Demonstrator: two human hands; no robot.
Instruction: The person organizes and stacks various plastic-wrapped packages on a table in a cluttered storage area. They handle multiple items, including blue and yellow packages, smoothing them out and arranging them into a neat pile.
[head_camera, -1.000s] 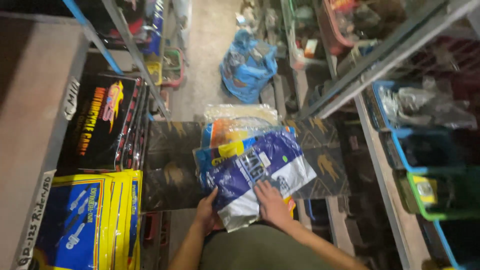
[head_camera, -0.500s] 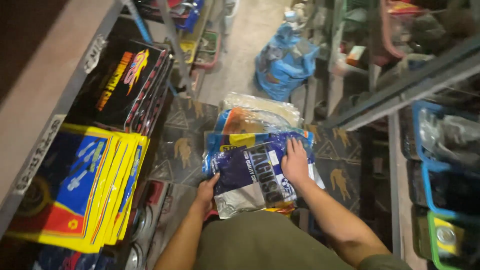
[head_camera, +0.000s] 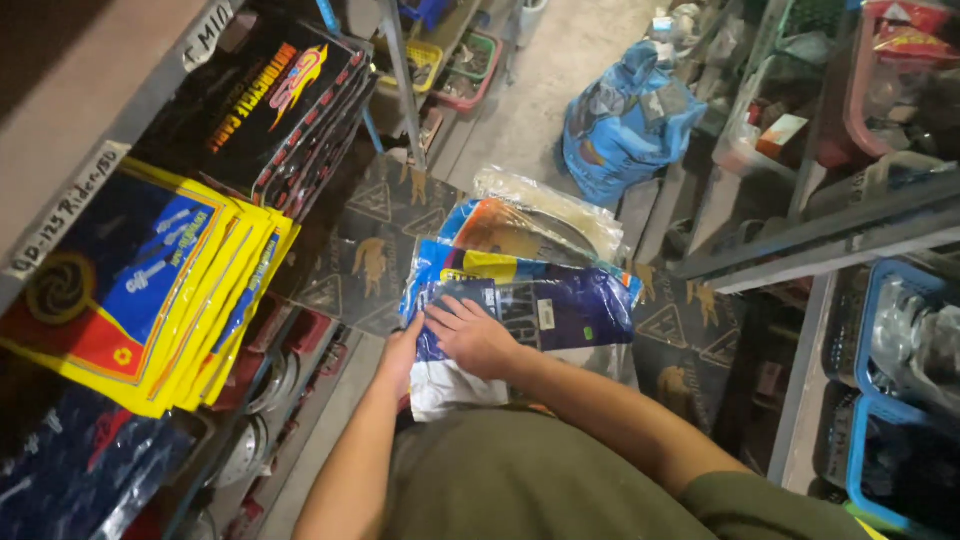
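The right hand (head_camera: 478, 335) lies flat on the top packet, a dark blue plastic packet (head_camera: 545, 310) with a white lower end, its fingers (head_camera: 448, 312) spread and pressed down on the glossy film. The left hand (head_camera: 402, 358) is at the packet's left edge, fingers curled around it; whether the thumb pinches from above I cannot tell, since the right hand covers that spot. The packet tops a stack held against the person's front, just above the olive shirt (head_camera: 520, 480).

Beneath it, fanned out toward the far end, are a blue and yellow packet (head_camera: 480, 265), an orange packet (head_camera: 505, 228) and a clear plastic bag (head_camera: 555, 198). The whole stack hangs over patterned dark mats (head_camera: 345, 255) spread on the aisle floor.

To handle this well, I would judge that the flat palm should keep the slick film from sliding while the left fingers take one edge only, so a single packet is gripped and the fan below does not slip off.

On the left, a shelf (head_camera: 70, 120) carries yellow and blue flat packets (head_camera: 150, 290) hanging over its front edge, and black packets (head_camera: 270, 90) further along. A blue sack (head_camera: 625, 125) sits on the floor at the far end of the aisle, and blue plastic crates (head_camera: 890, 400) fill the rack on the right.
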